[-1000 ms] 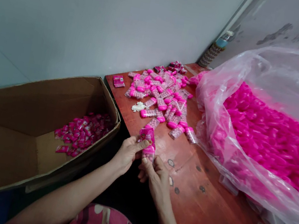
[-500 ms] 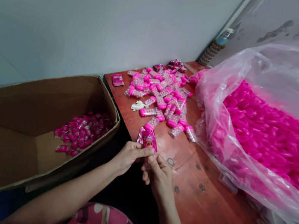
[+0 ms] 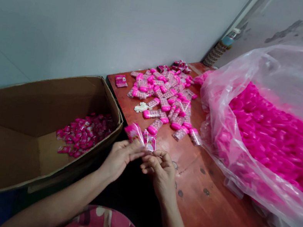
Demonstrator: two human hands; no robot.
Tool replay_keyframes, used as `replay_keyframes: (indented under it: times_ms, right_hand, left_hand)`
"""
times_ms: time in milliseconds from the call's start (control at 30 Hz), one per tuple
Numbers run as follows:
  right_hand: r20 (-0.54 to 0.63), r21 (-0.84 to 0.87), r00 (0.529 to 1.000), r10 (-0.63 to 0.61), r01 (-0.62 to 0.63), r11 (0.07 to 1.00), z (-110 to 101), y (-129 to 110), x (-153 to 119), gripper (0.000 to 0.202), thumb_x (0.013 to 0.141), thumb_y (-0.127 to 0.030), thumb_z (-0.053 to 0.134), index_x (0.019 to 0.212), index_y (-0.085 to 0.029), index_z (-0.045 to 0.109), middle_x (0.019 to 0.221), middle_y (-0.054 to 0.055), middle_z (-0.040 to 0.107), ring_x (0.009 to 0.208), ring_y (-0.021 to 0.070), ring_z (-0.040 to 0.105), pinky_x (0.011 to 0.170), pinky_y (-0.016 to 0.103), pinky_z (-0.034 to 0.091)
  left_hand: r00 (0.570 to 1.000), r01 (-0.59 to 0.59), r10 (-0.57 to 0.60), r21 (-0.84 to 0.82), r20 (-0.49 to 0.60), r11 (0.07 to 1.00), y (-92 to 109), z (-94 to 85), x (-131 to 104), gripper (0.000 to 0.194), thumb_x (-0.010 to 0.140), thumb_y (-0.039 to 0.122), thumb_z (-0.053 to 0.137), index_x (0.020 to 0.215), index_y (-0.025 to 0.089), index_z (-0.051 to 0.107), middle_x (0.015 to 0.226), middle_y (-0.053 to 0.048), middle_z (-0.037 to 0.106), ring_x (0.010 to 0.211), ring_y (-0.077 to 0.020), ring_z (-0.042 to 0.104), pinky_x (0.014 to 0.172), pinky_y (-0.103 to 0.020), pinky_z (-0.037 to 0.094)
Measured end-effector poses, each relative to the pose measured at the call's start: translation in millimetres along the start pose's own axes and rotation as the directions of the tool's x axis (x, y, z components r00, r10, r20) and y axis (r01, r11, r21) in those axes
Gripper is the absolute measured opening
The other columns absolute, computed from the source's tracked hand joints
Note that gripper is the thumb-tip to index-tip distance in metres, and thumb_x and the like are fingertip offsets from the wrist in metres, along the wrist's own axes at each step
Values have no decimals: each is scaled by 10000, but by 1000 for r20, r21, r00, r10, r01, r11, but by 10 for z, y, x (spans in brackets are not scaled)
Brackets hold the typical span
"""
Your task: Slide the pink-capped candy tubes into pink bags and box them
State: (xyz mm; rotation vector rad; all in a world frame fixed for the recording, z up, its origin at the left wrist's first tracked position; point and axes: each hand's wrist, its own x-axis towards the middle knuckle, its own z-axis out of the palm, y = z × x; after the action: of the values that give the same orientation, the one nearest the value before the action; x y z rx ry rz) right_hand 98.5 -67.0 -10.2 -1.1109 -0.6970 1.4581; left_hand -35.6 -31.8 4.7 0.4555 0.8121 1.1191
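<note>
My left hand [image 3: 122, 157] is closed on a shiny pink packet [image 3: 135, 132], which tilts up to the left and is blurred. Beside it my right hand [image 3: 160, 172] has its fingers curled together, almost touching the left fingertips; whatever lies in its pinch is hidden. Just beyond both hands, a second pink and silver packet [image 3: 150, 140] lies at the table's edge. Past that, clear tubes with pink caps and small pale balls inside [image 3: 155, 125] form a loose heap on the red table [image 3: 206, 217].
To the left stands an open cardboard box [image 3: 11, 143] with many pink packets [image 3: 86, 133] inside. A large clear plastic bag [image 3: 217, 105] of bright pink caps [image 3: 278, 140] fills the right. White crumpled scrap [image 3: 141, 107], a flat pink packet [image 3: 121, 81] and a bottle [image 3: 221, 47] lie farther back.
The pink packet has swung left and up with my left hand, away from my right fingers. The packet behind it now shows more fully. The view has shifted slightly.
</note>
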Motion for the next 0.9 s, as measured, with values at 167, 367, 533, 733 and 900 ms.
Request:
replay_keyframes:
  times_ms: [167, 367, 533, 733, 900]
  right_hand:
    - [-84, -118, 996, -20, 10, 993, -138, -74, -31, 172, 752, -332, 605, 735, -181, 523, 667, -6, 625, 517, 93, 576, 454, 176, 440]
    - [-74, -215, 997, 29, -45, 976, -221, -36, -63, 186, 760, -356, 586, 737, -179, 534, 671, 5, 615, 516, 90, 548, 457, 177, 420]
    - [-68, -296, 997, 31, -50, 954, -247, -18, -76, 194, 758, -359, 582, 743, -170, 541, 680, 18, 614, 525, 97, 546, 471, 189, 416]
    - [-63, -390, 997, -35, 8, 921, -213, -100, -9, 192, 762, -359, 575, 713, -176, 546, 636, -4, 599, 524, 100, 532, 490, 202, 409]
    - [-171, -383, 964, -204, 125, 915, -174, -135, 144, 225, 724, -340, 622, 888, -206, 547, 867, 15, 614, 743, 151, 589, 626, 254, 457]
  left_hand:
    - [961, -191, 212, 131, -179, 973, 246, -218, 149, 333, 660, 350, 669, 909, 133, 625, 941, -123, 665, 930, -241, 599, 856, -370, 432]
    - [944, -316, 317, 512, 88, 799, -74, 8, 291, 375, 524, 71, 741, 843, 254, 667, 1153, -18, 580, 1264, -193, 279, 1039, -313, 213]
    - [844, -467, 424, 838, 328, 282, -264, 13, 429, 254, 695, 173, 639, 943, 230, 639, 1221, -46, 527, 1263, -234, 276, 1052, -473, 107]
    - [725, -478, 431, 843, 538, -249, -370, -116, 484, 220, 802, 236, 515, 988, 227, 630, 1197, -47, 548, 1214, -254, 356, 1034, -521, 162]
    - [640, -560, 497, 799, 585, -220, -400, -132, 421, 225, 801, 226, 518, 994, 252, 630, 1167, -34, 570, 1198, -247, 382, 1027, -530, 181]
